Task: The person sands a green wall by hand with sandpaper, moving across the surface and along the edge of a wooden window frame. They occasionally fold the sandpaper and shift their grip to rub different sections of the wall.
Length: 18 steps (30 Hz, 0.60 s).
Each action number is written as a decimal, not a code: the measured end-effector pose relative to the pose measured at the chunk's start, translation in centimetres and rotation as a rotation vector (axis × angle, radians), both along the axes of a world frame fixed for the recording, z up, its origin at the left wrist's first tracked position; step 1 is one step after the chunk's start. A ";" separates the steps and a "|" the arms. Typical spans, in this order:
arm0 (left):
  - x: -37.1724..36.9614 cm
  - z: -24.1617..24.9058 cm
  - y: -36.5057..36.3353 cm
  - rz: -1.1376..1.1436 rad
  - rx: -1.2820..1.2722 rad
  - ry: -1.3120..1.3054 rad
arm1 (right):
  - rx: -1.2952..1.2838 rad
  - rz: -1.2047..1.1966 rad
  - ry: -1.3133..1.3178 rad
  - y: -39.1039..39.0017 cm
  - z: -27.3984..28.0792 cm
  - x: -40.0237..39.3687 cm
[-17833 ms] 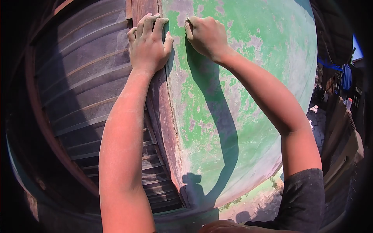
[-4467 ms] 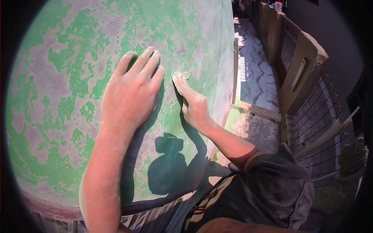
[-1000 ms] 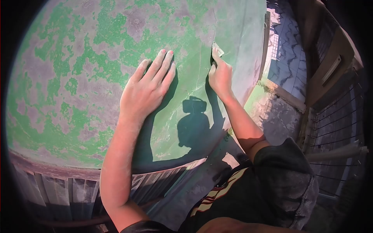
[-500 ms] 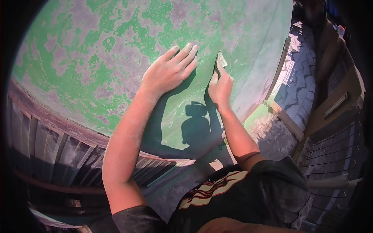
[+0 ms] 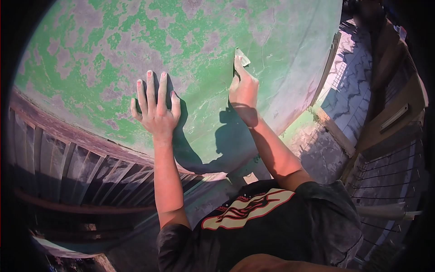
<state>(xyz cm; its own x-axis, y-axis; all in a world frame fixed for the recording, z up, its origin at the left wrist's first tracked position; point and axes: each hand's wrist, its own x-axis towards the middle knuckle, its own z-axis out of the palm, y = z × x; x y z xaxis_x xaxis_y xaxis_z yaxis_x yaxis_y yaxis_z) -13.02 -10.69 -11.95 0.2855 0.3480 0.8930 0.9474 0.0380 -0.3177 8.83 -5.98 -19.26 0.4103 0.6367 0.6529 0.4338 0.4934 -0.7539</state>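
A large wall (image 5: pixel 113 50) with flaking green paint and bare greyish patches fills the view ahead. My left hand (image 5: pixel 158 109) lies flat against the paint with its fingers spread and holds nothing. Further right, my right hand (image 5: pixel 244 90) is closed around a small scraper (image 5: pixel 242 57). The pale blade sticks out above the fingers and appears to touch the wall; its handle is hidden in my grip. Shadows of my head and arms fall on the green surface between and below the hands.
Corrugated sheeting (image 5: pixel 68 167) runs along the lower left beneath a ledge (image 5: pixel 68 130). On the right are a tiled floor (image 5: pixel 349 81), a brown wooden panel (image 5: pixel 394 113) and a wire rack (image 5: pixel 385 177).
My left hand has moved left and down on the wall, with its fingers now spread wide. My right hand and the scraper have shifted left and slightly up.
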 end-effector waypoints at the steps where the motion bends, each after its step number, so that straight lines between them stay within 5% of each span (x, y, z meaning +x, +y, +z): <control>1: -0.2 0.0 -0.1 0.002 0.002 -0.002 | 0.112 0.060 -0.075 -1.0 0.0 -1.0; 8: -4.1 -0.4 -1.4 0.056 0.113 -0.060 | -0.057 -0.240 -0.061 4.4 -6.6 4.4; 10: -3.3 -0.6 -0.9 0.049 0.126 -0.082 | -0.666 -0.068 0.098 2.5 -2.0 5.9; 11: -2.9 -0.9 -0.7 0.039 0.153 -0.110 | -0.680 -0.070 0.094 2.0 -2.2 4.5; 13: -2.3 -1.8 -0.7 0.063 0.128 -0.119 | -0.063 -0.112 -0.019 0.5 -2.7 -0.2; 16: -2.7 -3.6 -0.7 0.074 0.111 -0.109 | 0.179 0.014 -0.164 -1.6 -5.3 -3.5; 18: -3.6 -5.0 -0.8 0.076 0.096 -0.092 | 0.125 -0.087 -0.160 0.7 -8.3 -2.0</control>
